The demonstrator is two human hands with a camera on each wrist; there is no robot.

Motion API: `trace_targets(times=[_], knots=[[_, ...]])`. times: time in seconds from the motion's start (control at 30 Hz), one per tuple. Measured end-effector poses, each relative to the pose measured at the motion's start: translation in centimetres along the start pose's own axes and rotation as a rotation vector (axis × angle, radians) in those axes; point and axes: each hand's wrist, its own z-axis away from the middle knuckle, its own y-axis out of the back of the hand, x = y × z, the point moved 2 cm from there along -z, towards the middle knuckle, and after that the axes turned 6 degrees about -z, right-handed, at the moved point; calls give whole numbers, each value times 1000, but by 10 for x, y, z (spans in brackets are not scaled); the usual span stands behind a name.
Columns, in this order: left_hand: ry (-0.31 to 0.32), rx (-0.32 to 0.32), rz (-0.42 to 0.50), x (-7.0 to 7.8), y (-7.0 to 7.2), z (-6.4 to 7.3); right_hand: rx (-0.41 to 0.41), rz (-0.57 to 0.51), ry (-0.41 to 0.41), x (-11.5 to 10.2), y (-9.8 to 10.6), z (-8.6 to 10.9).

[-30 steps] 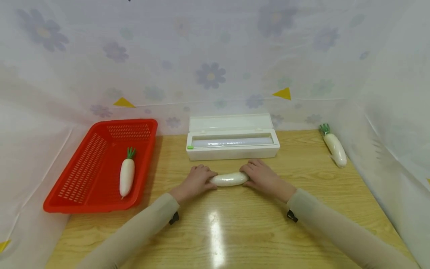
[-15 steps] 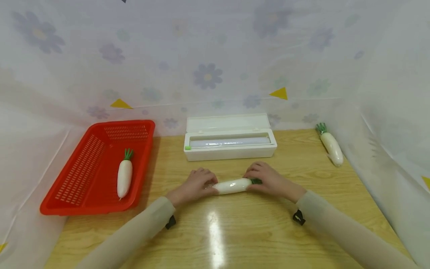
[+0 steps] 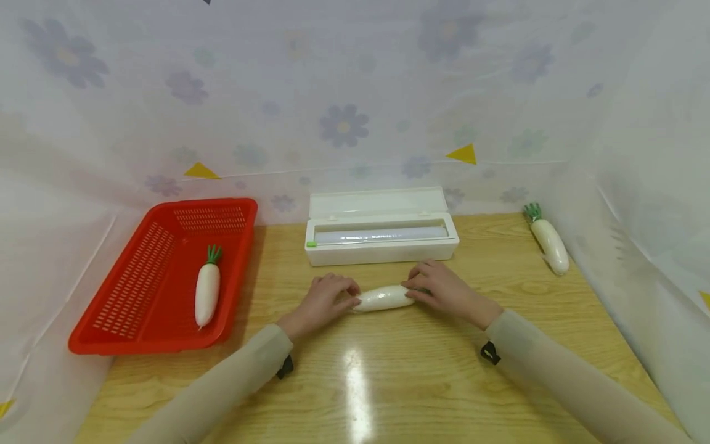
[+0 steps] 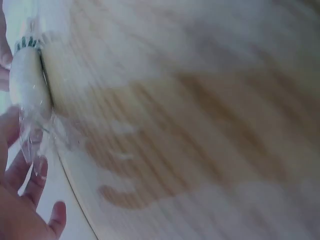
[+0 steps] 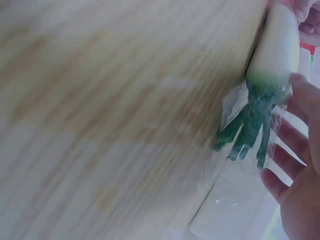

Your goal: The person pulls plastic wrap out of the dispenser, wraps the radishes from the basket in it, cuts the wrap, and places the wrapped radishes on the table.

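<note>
A white radish point(image 3: 384, 298) wrapped in clear film lies crosswise just in front of the white box. My left hand point(image 3: 326, 302) holds its tail end between thumb and fingers. At the leafy end, my right hand point(image 3: 446, 292) grips it with the thumb on the near side. In the left wrist view, loose clear film point(image 4: 34, 127) bunches around the tail by the fingers. The right wrist view shows green leaves point(image 5: 248, 130) under crinkled film, with the right fingers beside them. In the head view most of these leaves are hidden by the right hand.
Behind the hands stands an open white box point(image 3: 383, 251) holding a film roll point(image 3: 379, 234). A red basket point(image 3: 161, 345) at the left contains an unwrapped radish point(image 3: 208, 295). Another film-wrapped radish point(image 3: 550, 245) lies at the back right. A patterned curtain point(image 3: 344, 80) borders the wooden table point(image 3: 310, 394).
The held radish first came nearer the person, showing its leaves, then moved back toward the box. The right hand shifted outward to the leafy end. Both hands still hold the radish.
</note>
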Motion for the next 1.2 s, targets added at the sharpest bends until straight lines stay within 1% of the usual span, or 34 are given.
trace_targets(times=[0.1,0.23,0.33,0.4,0.47,0.57,0.63,0.7,0.77,0.9,1.0,1.1,1.2], knots=[[2,37,-29,2,0,0,-3,15,-29,0,-1,-3],[7,77,-84,6,2,0,8,2,-56,-2,-2,-5],[25,62,-120,7,1,-1,18,24,-56,-4,-3,-7],[43,39,-145,8,-1,-2,4,59,-74,-6,-5,-7],[50,18,-193,8,-3,-1,-25,101,-99,-8,-6,-8],[52,18,-247,9,-5,1,-68,185,-125,-11,-8,-8],[54,29,-253,9,-6,1,-83,228,-127,-13,-9,-7],[69,35,-214,8,-7,1,-92,248,-127,-13,-9,-7],[88,38,-143,7,-7,2,-108,222,-147,-11,-8,-6],[136,17,40,2,-6,6,-172,75,-244,-7,-4,-1],[160,-16,182,1,-3,10,-210,-29,-291,-5,-1,3],[200,-62,313,2,3,13,-206,-61,-269,-7,1,5],[247,-107,428,3,8,13,-161,-36,-227,-10,0,3]])
